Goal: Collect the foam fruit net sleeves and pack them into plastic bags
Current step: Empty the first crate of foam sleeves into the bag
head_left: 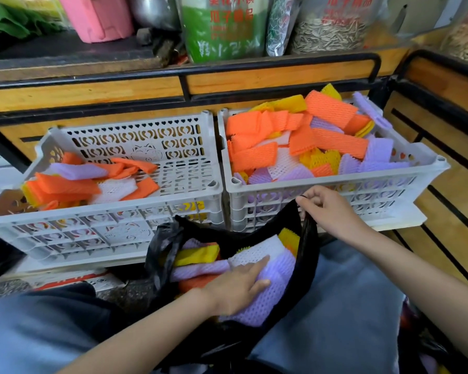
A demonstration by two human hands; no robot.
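A black plastic bag (162,255) lies open on my lap, holding purple, white, yellow and orange foam net sleeves (278,268). My left hand (238,287) presses flat on the purple and white sleeves inside the bag, fingers straight. My right hand (327,209) pinches the bag's far rim and holds it up. Behind the bag stand two white crates. The left crate (135,209) has a small pile of orange, purple and white sleeves (73,182) in its left half. The right crate (335,184) is heaped with orange, purple, yellow and white sleeves (308,139).
A wooden shelf with a black metal rail (227,74) runs behind the crates. On it stand bagged seeds (333,25), a green packet (224,28) and a pink container (97,17). My knees in blue jeans (335,306) flank the bag.
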